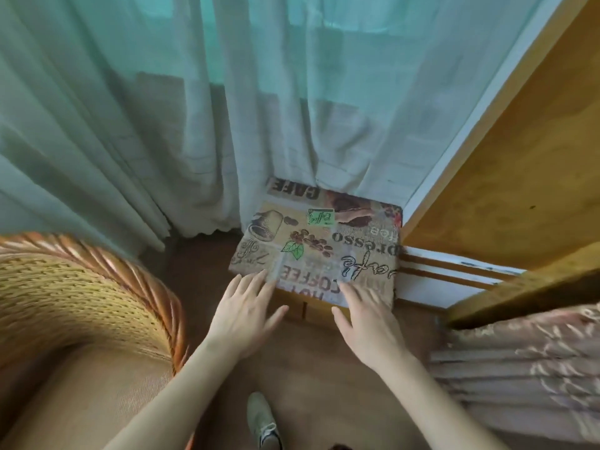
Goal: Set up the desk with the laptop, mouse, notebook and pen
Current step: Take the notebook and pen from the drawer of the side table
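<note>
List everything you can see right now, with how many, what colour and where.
Coffee-print cushion: one, beige-brown, on a low wooden stand by the curtain.
Curtain: one, sheer pale green, across the back.
Wicker chair: one, orange-tan, left.
Wooden furniture: one, yellow-brown, right.
Patterned fabric: one, pinkish, lower right.
Floor: brown, below.
Shoe: one, grey, bottom centre.
Left hand: open, at cushion's near edge.
Right hand: open, at cushion's near edge.

Home rm: sheer curtains [227,108], wicker chair [81,293].
</note>
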